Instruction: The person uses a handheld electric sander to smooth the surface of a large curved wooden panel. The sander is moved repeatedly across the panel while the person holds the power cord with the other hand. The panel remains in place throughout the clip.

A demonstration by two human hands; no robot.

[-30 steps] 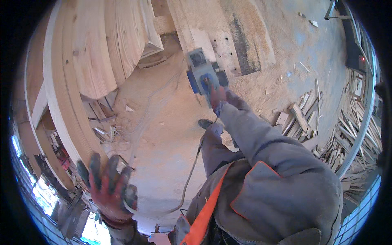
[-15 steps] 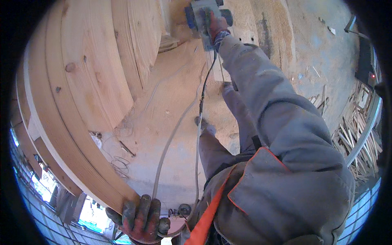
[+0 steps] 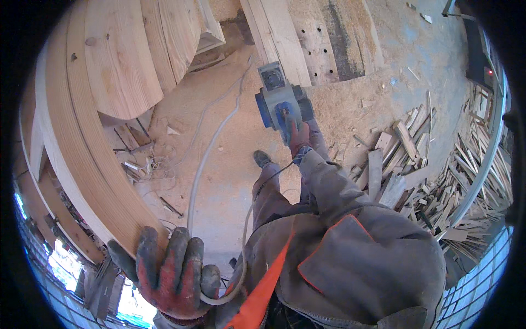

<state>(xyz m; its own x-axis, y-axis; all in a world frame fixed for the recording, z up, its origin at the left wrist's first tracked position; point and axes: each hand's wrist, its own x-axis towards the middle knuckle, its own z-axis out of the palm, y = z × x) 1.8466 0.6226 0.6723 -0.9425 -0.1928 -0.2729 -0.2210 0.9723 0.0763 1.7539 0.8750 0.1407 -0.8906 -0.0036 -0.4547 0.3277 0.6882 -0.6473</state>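
My right hand point(image 3: 299, 137), in a dark red glove, grips the handle of a blue and grey electric planer point(image 3: 278, 98). The planer is held out in front of my legs, just short of the near end of a pale plank point(image 3: 280, 38). My left hand point(image 3: 174, 279), in a worn red and black glove, rests with fingers stretched and spread on the near end of a long timber beam point(image 3: 118, 181) at the left. A grey power cable point(image 3: 245, 263) loops past its thumb; whether the thumb pinches it is hidden.
Wide boards point(image 3: 118, 60) lie beside the beam at the far left. Sawdust covers the floor point(image 3: 219, 142), where another stretch of cable point(image 3: 204, 159) runs. A heap of wood offcuts point(image 3: 466, 181) lies at the right. Black holes mark a board point(image 3: 316, 52) ahead.
My right hand has drawn the planer back toward my body, off the planks ahead. The view has shifted, showing more of the offcut heap. My left hand stays at the beam's end.
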